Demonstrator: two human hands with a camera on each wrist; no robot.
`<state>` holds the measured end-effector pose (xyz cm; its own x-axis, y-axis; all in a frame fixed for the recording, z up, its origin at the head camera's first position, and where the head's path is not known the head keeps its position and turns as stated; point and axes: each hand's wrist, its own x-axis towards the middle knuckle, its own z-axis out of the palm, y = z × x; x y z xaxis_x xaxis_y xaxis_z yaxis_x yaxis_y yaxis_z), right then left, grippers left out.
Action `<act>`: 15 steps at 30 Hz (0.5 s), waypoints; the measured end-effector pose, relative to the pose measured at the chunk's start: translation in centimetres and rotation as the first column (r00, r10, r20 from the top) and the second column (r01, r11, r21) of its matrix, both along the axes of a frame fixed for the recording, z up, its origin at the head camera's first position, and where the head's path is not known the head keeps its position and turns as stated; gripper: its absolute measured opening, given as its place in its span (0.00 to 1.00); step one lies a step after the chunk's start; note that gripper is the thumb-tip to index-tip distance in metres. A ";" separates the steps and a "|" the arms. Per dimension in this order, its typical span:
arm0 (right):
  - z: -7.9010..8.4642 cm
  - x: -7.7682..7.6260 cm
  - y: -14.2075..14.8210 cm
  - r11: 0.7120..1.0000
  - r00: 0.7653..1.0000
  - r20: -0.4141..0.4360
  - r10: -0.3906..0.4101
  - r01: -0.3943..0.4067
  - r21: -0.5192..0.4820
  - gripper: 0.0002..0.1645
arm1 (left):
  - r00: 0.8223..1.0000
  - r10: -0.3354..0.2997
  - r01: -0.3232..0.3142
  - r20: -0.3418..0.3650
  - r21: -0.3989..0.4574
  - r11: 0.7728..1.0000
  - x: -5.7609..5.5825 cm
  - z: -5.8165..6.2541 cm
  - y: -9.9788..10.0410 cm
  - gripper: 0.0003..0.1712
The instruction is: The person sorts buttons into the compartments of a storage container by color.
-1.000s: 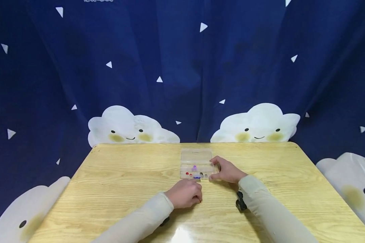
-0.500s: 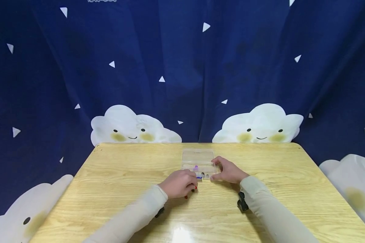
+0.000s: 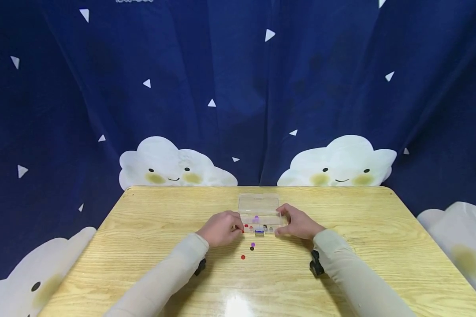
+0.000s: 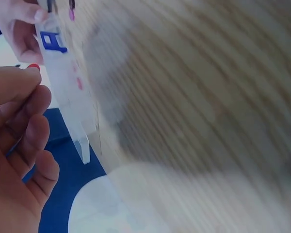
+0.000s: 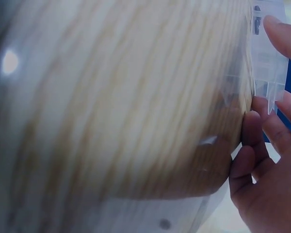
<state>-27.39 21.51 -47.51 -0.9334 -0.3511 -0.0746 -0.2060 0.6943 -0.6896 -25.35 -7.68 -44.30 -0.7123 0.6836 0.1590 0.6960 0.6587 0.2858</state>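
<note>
A clear plastic box (image 3: 258,204) with compartments and a blue clasp (image 3: 259,232) stands on the table, its lid raised toward the back. Several small red, purple and dark beads lie in it. My left hand (image 3: 222,228) is at the box's front left corner and pinches a small red bead (image 4: 34,66) between thumb and forefinger. At the other end, my right hand (image 3: 299,223) holds the box's right side, thumb at the front and fingers behind. In front of the box lie a purple bead (image 3: 253,244), a dark bead (image 3: 251,248) and a red bead (image 3: 243,257).
The wooden table (image 3: 162,211) has its back edge just behind the raised lid. A dark blue curtain (image 3: 238,88) with white clouds hangs beyond it. Dark cameras sit on both wrists, the right one (image 3: 316,264) near the tabletop.
My left hand has moved left and up, from in front of the box to its left corner, uncovering the loose beads on the table. The right hand stays on the box.
</note>
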 end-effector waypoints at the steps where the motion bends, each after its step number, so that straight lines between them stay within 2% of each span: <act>1: 0.0 0.0 0.0 1.000 1.000 -0.001 0.001 -0.001 0.001 0.41 | 1.000 0.008 -0.008 -0.006 -0.004 1.000 -0.1 -0.1 -0.2 0.06; 5: 0.0 0.0 0.0 1.000 1.000 0.006 -0.003 0.003 -0.001 0.42 | 0.999 0.037 -0.038 -0.024 -0.020 0.999 -0.5 -0.2 -0.8 0.06; 11: 0.0 0.0 0.0 1.000 1.000 0.012 -0.010 0.011 -0.009 0.42 | 0.992 0.119 -0.121 0.052 0.030 0.992 -1.0 0.1 -1.4 0.05; 15: 0.0 0.0 0.0 1.000 1.000 0.011 -0.007 0.007 -0.007 0.42 | 0.987 0.154 -0.156 0.055 0.044 0.987 -1.5 0.1 -1.6 0.03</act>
<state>-27.35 21.55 -47.54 -0.9349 -0.3454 -0.0819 -0.1940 0.6904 -0.6969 -26.87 -9.33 -44.22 -0.8172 0.5568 0.1489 0.5700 0.7423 0.3523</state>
